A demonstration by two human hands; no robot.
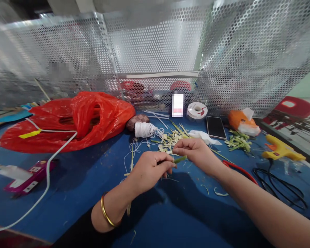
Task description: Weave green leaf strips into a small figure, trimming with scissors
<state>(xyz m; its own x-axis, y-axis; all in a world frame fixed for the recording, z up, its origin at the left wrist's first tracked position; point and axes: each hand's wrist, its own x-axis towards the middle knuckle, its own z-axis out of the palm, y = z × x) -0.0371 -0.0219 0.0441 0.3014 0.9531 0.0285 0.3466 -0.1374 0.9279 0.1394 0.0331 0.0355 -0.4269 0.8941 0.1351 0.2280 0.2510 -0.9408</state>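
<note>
- Well left of the thread spool (pixel 142 130), we spot a purple power strip (pixel 36 169).
- Here's our red bag (pixel 111 117), left of the spool!
- Nearer us than the spool, our left hand (pixel 147 170) grips a green stem (pixel 181 159), its tip poking out right.
- Right of the spool, our right hand (pixel 193 151) pinches its fingertips closed; we can't tell whether around anything.
- Far right of the spool, a yellow glue gun (pixel 281 150).

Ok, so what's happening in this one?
A person's left hand pinches a short green stem over a blue table. The right hand is close by, fingers pinched; whether they hold anything is unclear. Pale scraps lie behind the hands, near a white string spool.
</note>
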